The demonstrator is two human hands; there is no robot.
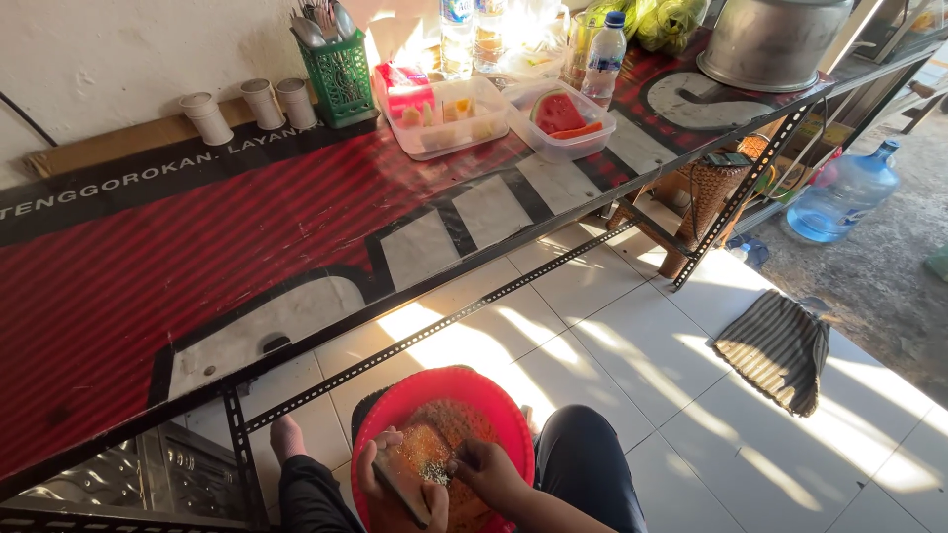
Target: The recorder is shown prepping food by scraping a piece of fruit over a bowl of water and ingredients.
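On a white tiled floor (632, 345), the left hand (390, 474) grips a grater (400, 489) over a red bowl (395, 415); the right hand (484, 472) fingers are closed, pressing food too small to identify.

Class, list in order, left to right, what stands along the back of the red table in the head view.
Three paper cups → green cutlery holder → clear food box → watermelon box → water bottle → metal pot.

I saw a red round basin (395, 415) resting on the lap, holding orange grated shreds (449, 424) beneath a flat metal grater (400, 486) tilted across it.
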